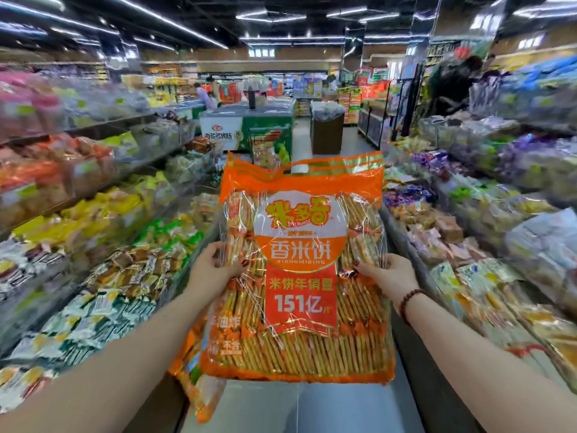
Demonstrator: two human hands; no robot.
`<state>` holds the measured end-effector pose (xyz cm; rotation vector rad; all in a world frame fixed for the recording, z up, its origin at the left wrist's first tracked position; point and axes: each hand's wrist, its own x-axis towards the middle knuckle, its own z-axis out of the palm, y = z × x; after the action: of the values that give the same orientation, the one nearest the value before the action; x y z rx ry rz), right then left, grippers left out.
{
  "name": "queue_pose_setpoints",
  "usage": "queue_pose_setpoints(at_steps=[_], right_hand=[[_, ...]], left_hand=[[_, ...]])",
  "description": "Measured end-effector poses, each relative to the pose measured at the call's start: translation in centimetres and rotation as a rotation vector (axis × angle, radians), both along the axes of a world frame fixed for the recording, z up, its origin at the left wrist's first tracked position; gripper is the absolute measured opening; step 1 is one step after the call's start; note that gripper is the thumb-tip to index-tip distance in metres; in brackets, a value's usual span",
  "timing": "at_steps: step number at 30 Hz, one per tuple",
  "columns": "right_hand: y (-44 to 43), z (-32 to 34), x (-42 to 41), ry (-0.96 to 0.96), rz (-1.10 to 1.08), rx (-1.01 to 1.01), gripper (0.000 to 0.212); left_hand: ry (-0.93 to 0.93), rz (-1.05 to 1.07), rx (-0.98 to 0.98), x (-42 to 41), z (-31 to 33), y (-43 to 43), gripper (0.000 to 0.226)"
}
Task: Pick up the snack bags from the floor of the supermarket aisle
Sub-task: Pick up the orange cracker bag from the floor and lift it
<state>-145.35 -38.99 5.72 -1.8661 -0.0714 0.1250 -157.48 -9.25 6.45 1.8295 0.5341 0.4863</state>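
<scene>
Two bags: second snack bag mostly hidden behind front snack bag; left hand and right hand pinch its sides.

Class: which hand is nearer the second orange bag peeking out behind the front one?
Left. The left hand grips the front bag at its left edge, above the second bag; the right hand grips the opposite edge.

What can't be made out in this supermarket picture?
Head view:
- Aisle floor: largely hidden by the orange snack bag.
- Second bag: mostly covered by the first bag.
- Fingers of left hand and right hand: behind the bag.
- Shelf goods: blurred, labels unreadable.
</scene>
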Motion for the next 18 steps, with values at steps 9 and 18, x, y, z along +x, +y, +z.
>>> queue_pose_setpoints(at_steps=[9,18], right_hand=[[8.6,0.3,19.6,-0.038,-0.005,0.061,0.031],[19.1,-0.5,41.0,-0.008,-0.046,0.074,0.031]], left_hand=[[0.003,-0.020,-0.073,19.8,-0.1,8.5,0.051],[0.032,-0.033,-0.059,43.2,-0.4,20.8,0.070]])
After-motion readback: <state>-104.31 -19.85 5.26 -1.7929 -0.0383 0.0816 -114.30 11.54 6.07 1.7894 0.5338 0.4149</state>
